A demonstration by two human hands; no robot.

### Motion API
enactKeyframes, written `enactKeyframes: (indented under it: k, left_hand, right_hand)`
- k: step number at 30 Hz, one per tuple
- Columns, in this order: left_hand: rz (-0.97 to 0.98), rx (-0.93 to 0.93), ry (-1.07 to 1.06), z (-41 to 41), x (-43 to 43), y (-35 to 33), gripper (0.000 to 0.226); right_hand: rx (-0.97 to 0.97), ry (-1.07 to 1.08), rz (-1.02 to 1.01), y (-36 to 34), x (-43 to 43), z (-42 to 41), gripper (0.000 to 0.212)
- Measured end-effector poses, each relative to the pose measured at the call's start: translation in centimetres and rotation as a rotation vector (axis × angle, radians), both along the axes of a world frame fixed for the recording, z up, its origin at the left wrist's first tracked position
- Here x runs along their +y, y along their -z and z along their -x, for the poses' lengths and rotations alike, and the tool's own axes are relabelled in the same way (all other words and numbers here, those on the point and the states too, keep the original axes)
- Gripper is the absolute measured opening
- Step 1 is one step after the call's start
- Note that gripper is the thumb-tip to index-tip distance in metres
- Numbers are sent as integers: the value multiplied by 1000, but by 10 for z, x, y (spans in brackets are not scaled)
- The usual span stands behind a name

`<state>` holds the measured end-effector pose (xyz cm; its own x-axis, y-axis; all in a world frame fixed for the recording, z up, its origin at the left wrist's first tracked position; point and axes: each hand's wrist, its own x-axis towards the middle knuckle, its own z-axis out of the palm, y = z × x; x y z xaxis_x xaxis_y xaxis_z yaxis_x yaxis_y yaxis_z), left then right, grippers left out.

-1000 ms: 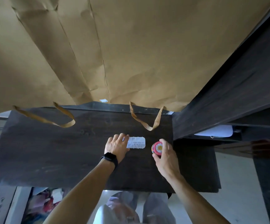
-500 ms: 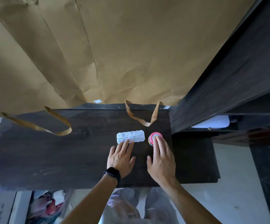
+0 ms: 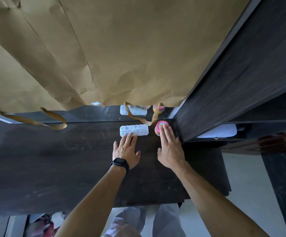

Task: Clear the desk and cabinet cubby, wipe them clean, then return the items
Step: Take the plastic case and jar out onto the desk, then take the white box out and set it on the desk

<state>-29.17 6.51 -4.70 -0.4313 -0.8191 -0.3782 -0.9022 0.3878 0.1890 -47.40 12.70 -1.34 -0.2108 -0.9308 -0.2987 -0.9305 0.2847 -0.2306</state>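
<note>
A dark wooden desk (image 3: 56, 165) fills the middle of the view. A clear plastic compartment box (image 3: 136, 129) lies flat near the desk's back edge. My left hand (image 3: 126, 151), with a black watch on the wrist, has straight fingers touching the box's near edge. To its right stands a small pink and yellow round container (image 3: 159, 128), close to the cabinet's side panel (image 3: 233, 86). My right hand (image 3: 170, 147) lies flat with straight fingers touching the container's top and near side. Both items are mirrored in a glossy strip behind the desk.
A large brown paper bag (image 3: 121, 48) hangs over the back of the desk, its handles (image 3: 53, 118) dangling onto the surface. The dark cabinet stands on the right, with a white object (image 3: 219, 132) in a lower shelf. Clutter lies on the floor at bottom left.
Both hands have slid the box and the round container away from me toward the desk's back edge and cabinet corner. My fingers went from curled around the items to straight, pushing them.
</note>
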Motion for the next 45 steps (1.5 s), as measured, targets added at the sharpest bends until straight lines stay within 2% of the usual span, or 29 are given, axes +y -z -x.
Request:
enactKeyframes:
  k: [3, 6, 9, 12, 14, 17, 19, 21, 23, 26, 35, 38, 41, 45]
  left_hand:
    - [-4, -12, 8, -6, -5, -1, 77]
    - [8, -29, 30, -9, 5, -5, 74]
    - [7, 83, -43, -10, 34, -12, 67]
    - [-42, 165, -118, 5, 74, -21, 58]
    - [-133, 249, -165, 29, 95, -32, 52]
    - [-377, 440, -312, 83, 114, -62, 49]
    - [-589, 586, -510, 124, 118, -79, 57]
    - [-751, 699, -685, 162, 116, -93, 77]
    - [-873, 762, -833, 194, 112, -104, 90]
    - [-962, 849, -1011, 227, 104, -114, 86]
    - [-879, 1085, -1293, 255, 106, -95, 82]
    - [-855, 1187, -1314, 253, 129, -89, 62]
    - [-838, 1187, -1296, 243, 151, -86, 57]
    - [-826, 1123, -1218, 215, 177, -85, 58]
  right_hand:
    - [-5, -42, 31, -3, -3, -2, 93]
    - [-38, -19, 184, -8, 12, 1, 80]
    - [-244, 142, 324, -18, 53, 5, 60]
    - [-418, 364, 330, -28, 105, 26, 44]
    - [-494, 542, 300, -36, 129, 51, 40]
    - [-573, 807, 282, -49, 137, 96, 48]
    - [-624, 982, 318, -57, 127, 127, 55]
    - [-632, 1061, 335, -62, 108, 155, 60]
    - [-656, 1061, 304, -64, 86, 175, 67]
    - [-835, 1096, 224, -62, 66, 188, 73]
    - [-846, 928, 140, -58, 92, 209, 54]
    - [-799, 846, 91, -56, 110, 217, 52]
    - [-760, 779, 67, -51, 130, 227, 42]
    - [-951, 816, -25, -54, 162, 219, 36]
